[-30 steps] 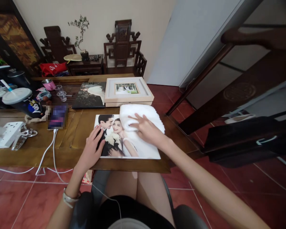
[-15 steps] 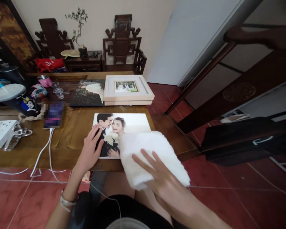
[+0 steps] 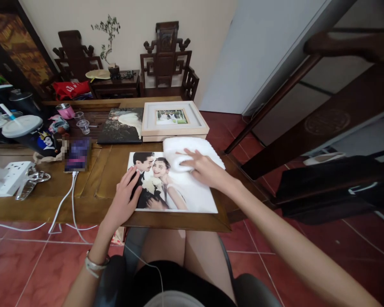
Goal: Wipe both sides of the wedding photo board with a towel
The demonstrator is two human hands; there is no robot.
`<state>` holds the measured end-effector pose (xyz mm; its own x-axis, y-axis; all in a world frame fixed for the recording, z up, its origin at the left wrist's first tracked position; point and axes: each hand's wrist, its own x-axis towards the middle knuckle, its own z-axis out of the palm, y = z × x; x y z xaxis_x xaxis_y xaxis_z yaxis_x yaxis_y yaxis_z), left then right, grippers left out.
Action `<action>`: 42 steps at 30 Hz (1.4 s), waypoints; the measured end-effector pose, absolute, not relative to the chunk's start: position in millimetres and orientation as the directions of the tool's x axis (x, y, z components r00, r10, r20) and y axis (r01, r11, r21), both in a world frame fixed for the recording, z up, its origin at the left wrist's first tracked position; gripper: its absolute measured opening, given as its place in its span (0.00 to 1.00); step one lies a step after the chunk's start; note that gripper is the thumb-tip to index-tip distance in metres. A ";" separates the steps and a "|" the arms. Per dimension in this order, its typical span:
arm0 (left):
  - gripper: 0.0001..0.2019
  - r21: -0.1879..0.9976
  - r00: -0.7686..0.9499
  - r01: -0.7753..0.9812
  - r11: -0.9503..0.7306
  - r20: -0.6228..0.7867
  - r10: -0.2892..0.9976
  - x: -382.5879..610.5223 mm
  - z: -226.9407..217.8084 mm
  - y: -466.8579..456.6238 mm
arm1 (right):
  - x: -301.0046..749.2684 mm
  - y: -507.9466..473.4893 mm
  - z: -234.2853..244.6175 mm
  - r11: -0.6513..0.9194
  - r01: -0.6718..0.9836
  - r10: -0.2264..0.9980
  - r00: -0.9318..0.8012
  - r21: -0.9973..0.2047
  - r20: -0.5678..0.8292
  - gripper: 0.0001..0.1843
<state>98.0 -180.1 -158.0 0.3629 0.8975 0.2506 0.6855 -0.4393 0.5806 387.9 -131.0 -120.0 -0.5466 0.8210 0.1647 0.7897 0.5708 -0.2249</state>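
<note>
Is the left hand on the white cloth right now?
No, the left hand lies flat on the left edge of the photo, while the right hand presses the cloth at its far right corner.

Flat at the near edge of the bench (image 3: 109, 170), face up: glossy wedding photo print (image 3: 179, 198). Bunched over its far right corner: fluffy white towel (image 3: 187, 145).

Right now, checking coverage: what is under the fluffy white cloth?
The cloth covers the far right corner of the glossy wedding photo print, hidden from view; the right hand presses on top.
</note>
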 end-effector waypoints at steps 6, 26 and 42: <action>0.23 0.589 0.327 0.703 -0.398 0.230 0.917 101.7 -155.3 -182.3 | 385.1 -146.2 -124.2 0.566 0.797 0.824 -0.534 -0.211 0.190 0.32; 0.24 0.578 0.356 0.697 -0.425 0.236 0.904 99.2 -156.4 -180.8 | 324.1 -145.3 -112.9 0.555 0.820 0.832 -0.550 -0.142 0.074 0.28; 0.24 0.595 0.334 0.682 -0.425 0.263 0.905 101.3 -158.5 -182.2 | 313.0 -277.3 -121.5 0.711 0.682 0.700 -0.664 -0.169 0.263 0.11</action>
<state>101.3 -182.2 -158.5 0.3341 0.9050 0.2631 0.6823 -0.4249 0.5950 313.0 -277.3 -121.5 -0.6644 0.6996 0.2631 0.6821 0.7114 -0.1691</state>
